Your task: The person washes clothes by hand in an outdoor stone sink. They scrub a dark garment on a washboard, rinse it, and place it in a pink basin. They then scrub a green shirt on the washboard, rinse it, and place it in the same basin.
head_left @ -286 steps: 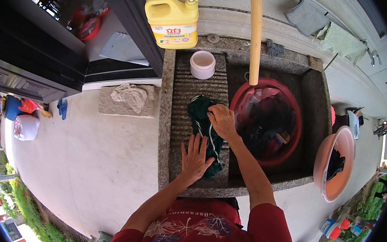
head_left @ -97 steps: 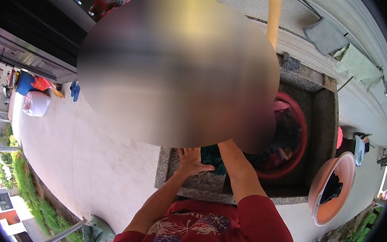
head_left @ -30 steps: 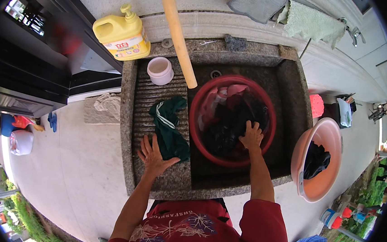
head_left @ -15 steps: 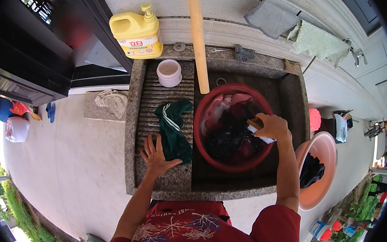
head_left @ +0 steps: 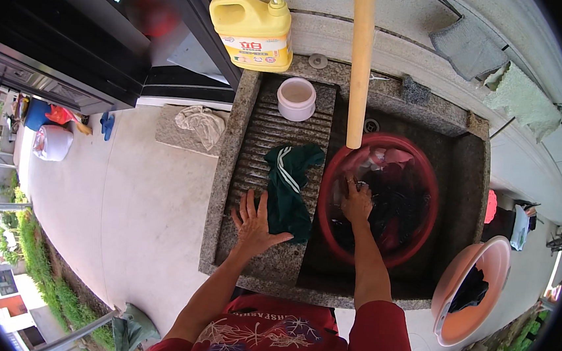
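Observation:
My left hand (head_left: 251, 229) lies open with spread fingers on the ridged stone washboard (head_left: 245, 166), its thumb at the lower edge of a dark green garment with white stripes (head_left: 290, 202). Inside the red basin (head_left: 430, 220), my right hand (head_left: 357, 202) reaches down at the left side, fingers apart among the wet clothes (head_left: 394, 201). Dark, red and pale pieces lie in the water there. No scrub brush shows in that hand now; its fingertips are partly hidden by the water.
A white tub (head_left: 296, 99) sits on the washboard's far end. Beyond it stands a yellow detergent jug (head_left: 252, 35). A wooden pole (head_left: 360, 63) extends over the basin's far rim. An orange basin (head_left: 443, 307) with dark cloth is right of the stone sink (head_left: 476, 164).
My right hand has moved from the basin's right side to its left, and the brush it held is out of sight. My left hand stays by the green garment. The whole view has shifted.

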The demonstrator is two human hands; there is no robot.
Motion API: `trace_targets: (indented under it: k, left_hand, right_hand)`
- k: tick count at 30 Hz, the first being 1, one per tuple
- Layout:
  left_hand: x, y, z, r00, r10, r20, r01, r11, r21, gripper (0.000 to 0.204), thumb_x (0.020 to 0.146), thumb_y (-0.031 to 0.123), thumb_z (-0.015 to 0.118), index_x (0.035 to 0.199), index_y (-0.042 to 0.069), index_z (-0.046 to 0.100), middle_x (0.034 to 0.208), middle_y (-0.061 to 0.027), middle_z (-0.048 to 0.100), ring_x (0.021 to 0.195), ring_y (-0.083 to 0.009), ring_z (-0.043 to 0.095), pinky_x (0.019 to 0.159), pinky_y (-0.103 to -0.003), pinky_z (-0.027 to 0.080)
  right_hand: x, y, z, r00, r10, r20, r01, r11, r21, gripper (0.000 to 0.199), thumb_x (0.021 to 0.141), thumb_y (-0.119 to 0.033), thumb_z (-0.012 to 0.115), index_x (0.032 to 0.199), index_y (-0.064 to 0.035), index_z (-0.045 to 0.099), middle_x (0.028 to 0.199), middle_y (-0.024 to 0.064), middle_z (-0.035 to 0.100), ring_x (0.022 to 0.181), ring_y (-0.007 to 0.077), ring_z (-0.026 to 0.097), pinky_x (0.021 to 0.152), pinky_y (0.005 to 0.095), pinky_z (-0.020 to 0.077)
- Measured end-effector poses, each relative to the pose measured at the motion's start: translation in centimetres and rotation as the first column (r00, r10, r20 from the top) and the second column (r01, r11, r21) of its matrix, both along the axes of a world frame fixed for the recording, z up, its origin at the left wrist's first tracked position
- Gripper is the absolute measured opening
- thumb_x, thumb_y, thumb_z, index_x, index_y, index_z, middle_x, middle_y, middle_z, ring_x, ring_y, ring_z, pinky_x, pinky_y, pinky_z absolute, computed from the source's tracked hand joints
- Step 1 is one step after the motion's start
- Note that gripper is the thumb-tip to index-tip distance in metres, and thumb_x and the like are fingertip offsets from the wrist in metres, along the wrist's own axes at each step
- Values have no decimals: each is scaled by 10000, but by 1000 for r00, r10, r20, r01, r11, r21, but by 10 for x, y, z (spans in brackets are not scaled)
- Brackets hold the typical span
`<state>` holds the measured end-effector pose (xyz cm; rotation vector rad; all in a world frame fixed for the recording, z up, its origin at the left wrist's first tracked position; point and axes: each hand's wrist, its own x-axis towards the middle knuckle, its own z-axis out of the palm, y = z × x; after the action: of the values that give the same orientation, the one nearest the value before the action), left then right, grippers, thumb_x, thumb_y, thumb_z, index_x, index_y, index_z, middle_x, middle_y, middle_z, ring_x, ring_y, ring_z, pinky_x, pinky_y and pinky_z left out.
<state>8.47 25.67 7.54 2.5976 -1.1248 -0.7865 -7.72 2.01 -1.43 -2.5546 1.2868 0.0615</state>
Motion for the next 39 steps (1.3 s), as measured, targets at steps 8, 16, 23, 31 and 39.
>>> trace_targets:
  k: [8,16,23,31,39]
  left_hand:
    - [-2,7,-7,996,-22,82,31,993,-112,963,793,541,587,1475,97,70,1508,-218,53,1391,-424,14,1022,-692,53]
    - [5,28,19,980,-198,22,198,957,-214,751,797,105,604,1433,43,211,1484,-160,205,1372,-365,204,1087,-521,210]
    - [7,51,50,944,-216,251,282,920,-271,675,795,242,664,1372,107,343,1417,-186,255,1319,-406,247,1039,-568,244]
    - [5,39,15,908,-225,354,300,938,-172,437,840,284,647,1232,161,497,1236,-112,403,1166,-310,370,918,-547,285]
    - [74,-15,91,980,113,-163,-198,504,-841,203,925,33,502,1125,4,524,983,-142,568,891,-265,563,812,-329,443]
  right_hand:
    - [75,72,124,758,115,642,-342,908,242,634,744,-152,696,1335,-247,488,1174,150,526,1044,340,536,851,433,476]
    - [135,53,115,955,21,294,-50,995,90,659,710,-159,686,1316,-277,457,1078,141,438,989,393,519,761,462,494]
    - [83,45,108,932,66,356,-229,870,437,695,712,-146,651,1350,-222,388,1061,166,525,952,362,568,805,430,462]
    - [91,42,103,864,-235,445,-45,845,533,678,715,-239,631,1355,-265,408,1322,265,312,1095,447,480,888,459,442]
    - [136,18,118,424,-689,588,-433,416,800,663,713,-123,711,1312,-108,428,1012,51,540,899,153,514,759,303,435]
